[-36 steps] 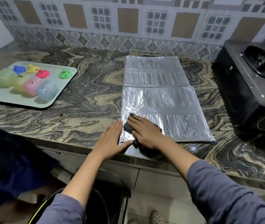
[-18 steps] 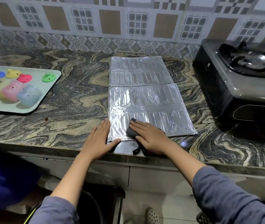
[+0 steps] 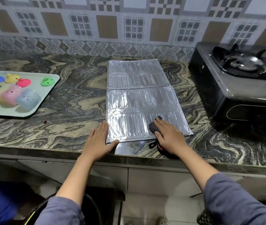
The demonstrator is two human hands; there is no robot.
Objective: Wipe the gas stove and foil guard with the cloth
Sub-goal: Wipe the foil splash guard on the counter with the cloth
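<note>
foil-wiping step in hand: my right hand (image 3: 168,135) presses the cloth (image 3: 155,126) with straight fingers onto the foil guard (image 3: 138,101) lying flat on the surface, left hand (image 3: 99,140) spread, bracing its near corner; next i judge strokes toward the far panel, then the gas stove (image 3: 226,90).

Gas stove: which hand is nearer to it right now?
Right. The right hand presses the cloth on the foil guard's near right part, toward the gas stove; the left hand rests at the guard's near left corner, farther away.
</note>
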